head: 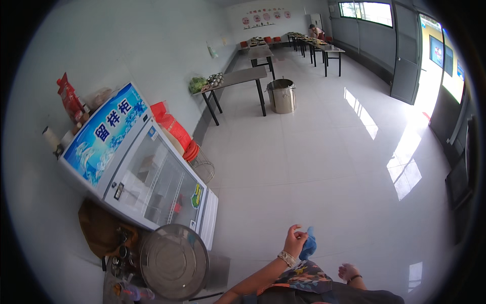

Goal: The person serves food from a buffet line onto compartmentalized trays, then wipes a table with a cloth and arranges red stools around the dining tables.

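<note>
My left hand (pixel 296 241) is low in the view, right of centre, with its fingers bent and a pale scrunchie around the wrist. Directly beside its fingers is a blue item (pixel 309 246), a shoe or a cloth; whether the hand touches it I cannot tell. My right hand (pixel 347 271) hangs loosely at the bottom, fingers slightly curled, a dark band on its wrist, and nothing visible in it. Between the hands lies the flowered cloth of an apron (pixel 308 274) on my body.
On the left stand a glass-door refrigerator (pixel 159 186) and a round metal lid (pixel 174 262). Ahead are a steel stockpot (pixel 281 99) and a table (pixel 243 77) bearing greens. A person (pixel 317 33) bends over far tables. An open door (pixel 406 57) is at right.
</note>
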Demonstrator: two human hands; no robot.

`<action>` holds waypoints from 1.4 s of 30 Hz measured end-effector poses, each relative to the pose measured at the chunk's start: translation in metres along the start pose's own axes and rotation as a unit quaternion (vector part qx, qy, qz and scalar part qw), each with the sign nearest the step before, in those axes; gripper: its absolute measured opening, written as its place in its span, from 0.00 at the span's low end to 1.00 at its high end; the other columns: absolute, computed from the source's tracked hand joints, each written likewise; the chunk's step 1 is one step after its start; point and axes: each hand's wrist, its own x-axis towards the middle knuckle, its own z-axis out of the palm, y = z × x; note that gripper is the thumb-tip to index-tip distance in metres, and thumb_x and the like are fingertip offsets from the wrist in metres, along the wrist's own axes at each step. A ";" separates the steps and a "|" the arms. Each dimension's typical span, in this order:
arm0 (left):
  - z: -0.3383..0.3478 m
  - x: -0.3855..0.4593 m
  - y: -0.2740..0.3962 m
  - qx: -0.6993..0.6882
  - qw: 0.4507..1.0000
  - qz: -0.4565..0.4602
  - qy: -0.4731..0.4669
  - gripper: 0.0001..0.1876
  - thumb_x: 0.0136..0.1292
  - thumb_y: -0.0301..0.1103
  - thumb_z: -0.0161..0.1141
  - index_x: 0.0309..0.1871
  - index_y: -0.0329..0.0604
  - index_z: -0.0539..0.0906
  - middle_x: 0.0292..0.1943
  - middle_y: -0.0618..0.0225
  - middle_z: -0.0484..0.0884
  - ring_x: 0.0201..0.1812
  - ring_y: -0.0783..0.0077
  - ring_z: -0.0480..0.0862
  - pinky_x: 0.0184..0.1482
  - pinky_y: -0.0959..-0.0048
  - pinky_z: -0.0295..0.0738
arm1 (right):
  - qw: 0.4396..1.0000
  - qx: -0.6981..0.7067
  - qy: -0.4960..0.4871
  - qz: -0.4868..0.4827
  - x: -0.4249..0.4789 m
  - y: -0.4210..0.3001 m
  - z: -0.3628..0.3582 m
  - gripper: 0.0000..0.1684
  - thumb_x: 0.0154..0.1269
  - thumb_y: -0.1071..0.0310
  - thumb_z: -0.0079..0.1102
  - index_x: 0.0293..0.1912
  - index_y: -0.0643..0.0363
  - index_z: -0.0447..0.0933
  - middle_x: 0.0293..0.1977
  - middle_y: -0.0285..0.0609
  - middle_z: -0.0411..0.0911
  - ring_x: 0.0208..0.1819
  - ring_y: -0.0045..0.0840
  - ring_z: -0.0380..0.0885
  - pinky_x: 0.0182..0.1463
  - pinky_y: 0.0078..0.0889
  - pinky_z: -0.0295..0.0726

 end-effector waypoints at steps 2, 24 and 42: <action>-0.004 0.042 -0.015 0.014 0.999 0.018 -0.049 0.20 0.57 0.29 0.57 0.51 0.36 0.65 0.25 0.71 0.76 0.25 0.82 0.74 0.29 0.81 0.70 | 0.994 0.090 -0.010 0.056 0.020 -0.013 0.007 0.12 0.61 0.61 0.49 0.38 0.58 0.67 0.30 0.43 0.72 0.30 0.29 0.71 0.34 0.38 0.71; -0.263 0.569 0.183 0.078 0.962 0.114 0.235 0.19 0.57 0.23 0.52 0.51 0.38 0.62 0.30 0.65 0.74 0.27 0.73 0.80 0.29 0.80 0.76 | 0.900 -0.083 -0.422 0.069 0.190 -0.390 0.765 0.21 0.60 0.68 0.48 0.53 0.65 0.62 0.44 0.48 0.72 0.43 0.35 0.75 0.50 0.43 0.75; -0.490 1.032 0.229 0.477 0.873 -0.100 0.038 0.18 0.55 0.35 0.55 0.51 0.52 0.72 0.35 0.63 0.80 0.37 0.67 0.80 0.40 0.71 0.74 | 0.969 0.158 -0.075 -0.175 0.439 -0.655 0.800 0.17 0.61 0.63 0.36 0.40 0.60 0.72 0.35 0.45 0.76 0.34 0.34 0.77 0.37 0.44 0.77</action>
